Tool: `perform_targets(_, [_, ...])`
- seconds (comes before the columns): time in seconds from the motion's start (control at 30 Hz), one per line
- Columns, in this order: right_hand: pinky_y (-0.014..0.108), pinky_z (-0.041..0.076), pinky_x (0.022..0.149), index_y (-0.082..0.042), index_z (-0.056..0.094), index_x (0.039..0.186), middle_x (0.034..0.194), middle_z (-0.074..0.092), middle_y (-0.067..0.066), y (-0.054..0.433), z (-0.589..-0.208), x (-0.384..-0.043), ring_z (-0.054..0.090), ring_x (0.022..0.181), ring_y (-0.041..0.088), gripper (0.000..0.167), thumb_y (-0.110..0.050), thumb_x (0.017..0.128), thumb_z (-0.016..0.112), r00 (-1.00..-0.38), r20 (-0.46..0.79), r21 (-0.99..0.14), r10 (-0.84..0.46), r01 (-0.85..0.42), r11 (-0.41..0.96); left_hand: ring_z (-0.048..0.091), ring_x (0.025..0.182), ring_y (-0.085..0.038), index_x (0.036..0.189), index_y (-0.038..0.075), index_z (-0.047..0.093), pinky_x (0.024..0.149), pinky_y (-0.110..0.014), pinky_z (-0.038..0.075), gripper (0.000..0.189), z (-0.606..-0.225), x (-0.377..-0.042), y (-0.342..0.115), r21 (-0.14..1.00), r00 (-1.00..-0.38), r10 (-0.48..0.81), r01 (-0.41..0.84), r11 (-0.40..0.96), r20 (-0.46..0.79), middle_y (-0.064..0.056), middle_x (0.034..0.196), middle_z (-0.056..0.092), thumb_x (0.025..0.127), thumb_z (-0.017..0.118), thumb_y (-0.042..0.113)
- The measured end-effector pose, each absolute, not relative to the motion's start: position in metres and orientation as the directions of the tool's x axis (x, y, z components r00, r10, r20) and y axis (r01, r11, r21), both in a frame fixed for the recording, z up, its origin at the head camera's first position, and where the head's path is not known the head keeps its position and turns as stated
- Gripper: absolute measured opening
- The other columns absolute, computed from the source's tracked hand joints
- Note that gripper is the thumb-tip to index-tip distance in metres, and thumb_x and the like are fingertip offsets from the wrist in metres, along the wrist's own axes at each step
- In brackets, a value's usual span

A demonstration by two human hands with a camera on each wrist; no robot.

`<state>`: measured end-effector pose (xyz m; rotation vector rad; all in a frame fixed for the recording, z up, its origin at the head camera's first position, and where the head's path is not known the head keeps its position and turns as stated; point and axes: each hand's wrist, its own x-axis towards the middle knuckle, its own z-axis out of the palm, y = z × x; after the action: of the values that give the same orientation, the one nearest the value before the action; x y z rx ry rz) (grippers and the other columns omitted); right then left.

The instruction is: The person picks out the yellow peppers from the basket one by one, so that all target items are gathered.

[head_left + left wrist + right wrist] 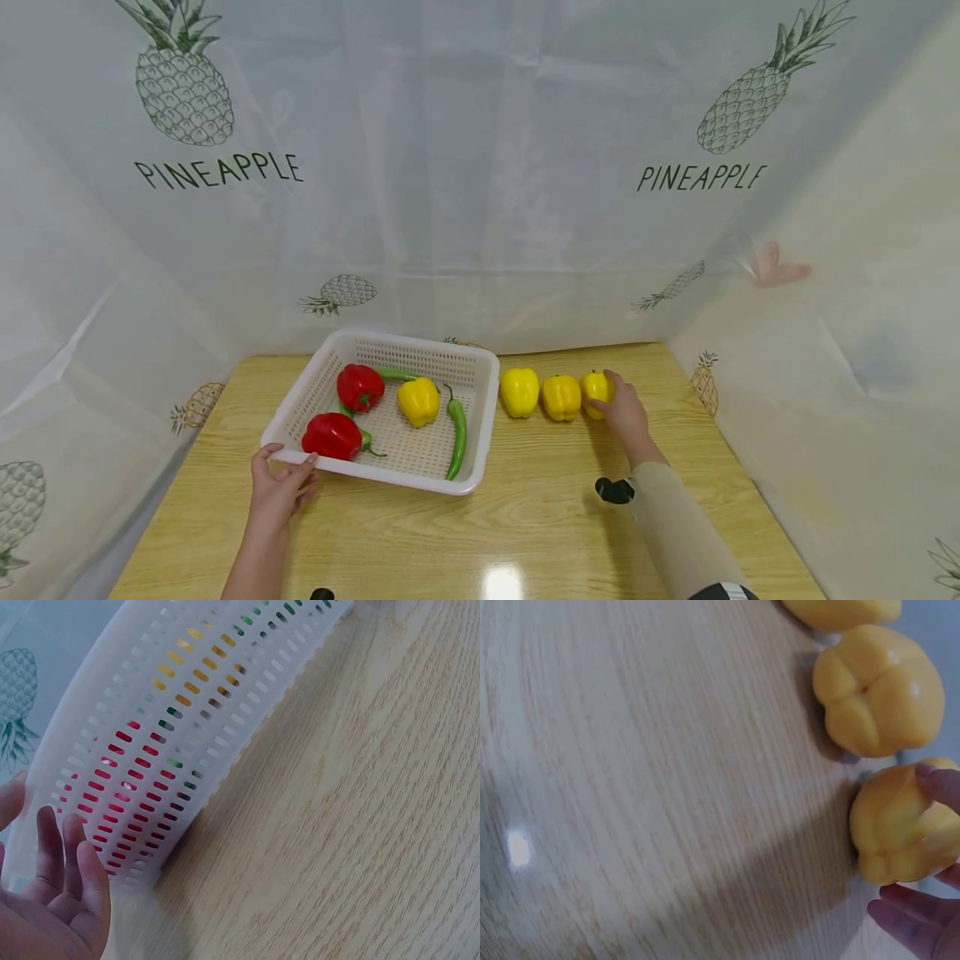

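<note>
A white plastic basket stands on the left half of the table, tilted in view. My left hand holds its near left corner, thumb and index finger at the rim; the left wrist view shows the other fingers curved beside the slotted wall. Inside lie two red bell peppers, a yellow bell pepper and green chili peppers. To the right, my right hand grips the rightmost yellow bell pepper, thumb on one side and fingers on the other. Its far side is hidden.
Two more yellow bell peppers, a middle one and a left one, stand in a row between basket and right hand. The wooden table meets a pineapple-print sheet at the back and sides.
</note>
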<state>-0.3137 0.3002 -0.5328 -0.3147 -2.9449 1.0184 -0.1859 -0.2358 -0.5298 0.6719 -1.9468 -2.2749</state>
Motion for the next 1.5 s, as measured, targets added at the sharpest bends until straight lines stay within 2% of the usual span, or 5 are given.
perform_targets(0.4, [0.061,0.038,0.098,-0.003,0.029,0.148,0.136,0.033,0.036,0.297,-0.526,-0.311,0.043,0.12,0.051,0.071,-0.021,0.092,0.069,-0.977,-0.047,-0.607,0.207,0.193,0.771,0.064,0.062,-0.009,0.109,0.042,0.025,0.058,-0.024,0.055,0.055,-0.53,-0.187,-0.236,0.953,-0.896,-0.341,-0.228,-0.199,-0.285,0.005,0.066,0.059,0.093,0.067,0.01])
perform_targets(0.6, [0.062,0.038,0.098,0.0,0.036,0.145,0.139,0.03,0.037,0.29,-0.507,-0.308,0.041,0.121,0.053,0.067,-0.022,0.092,0.069,-0.986,-0.015,-0.599,0.169,0.144,0.788,0.065,0.063,-0.01,0.108,0.042,0.024,0.059,-0.025,0.056,0.056,-0.53,-0.186,-0.237,0.953,-0.893,-0.345,-0.234,-0.195,-0.29,0.004,0.066,0.058,0.093,0.068,0.01])
perform_targets(0.83, [0.061,0.036,0.101,0.001,0.044,0.14,0.141,0.036,0.035,0.269,-0.481,-0.304,0.038,0.126,0.051,0.059,-0.017,0.091,0.07,-0.995,-0.013,-0.575,0.103,0.091,0.813,0.065,0.063,-0.009,0.108,0.043,0.024,0.059,-0.025,0.056,0.056,-0.531,-0.186,-0.237,0.954,-0.895,-0.342,-0.232,-0.19,-0.286,0.004,0.066,0.06,0.093,0.068,0.011])
perform_targets(1.2, [0.052,0.047,0.092,-0.005,0.048,0.14,0.138,0.048,0.026,0.222,-0.451,-0.295,0.048,0.121,0.044,0.056,-0.019,0.091,0.07,-0.994,-0.078,-0.743,-0.076,0.007,0.669,0.064,0.063,-0.007,0.113,0.039,0.023,0.061,-0.024,0.055,0.055,-0.529,-0.185,-0.236,0.959,-0.907,-0.324,-0.223,-0.173,-0.269,0.008,0.069,0.063,0.094,0.067,0.012])
perform_targets(1.5, [0.051,0.047,0.095,-0.005,0.051,0.137,0.132,0.055,0.02,0.184,-0.439,-0.291,0.049,0.122,0.042,0.054,-0.017,0.089,0.073,-0.98,-0.011,-0.803,-0.2,-0.11,0.585,0.064,0.064,-0.006,0.113,0.038,0.023,0.062,-0.024,0.055,0.054,-0.529,-0.184,-0.237,0.96,-0.91,-0.318,-0.222,-0.172,-0.267,0.012,0.071,0.065,0.094,0.066,0.012])
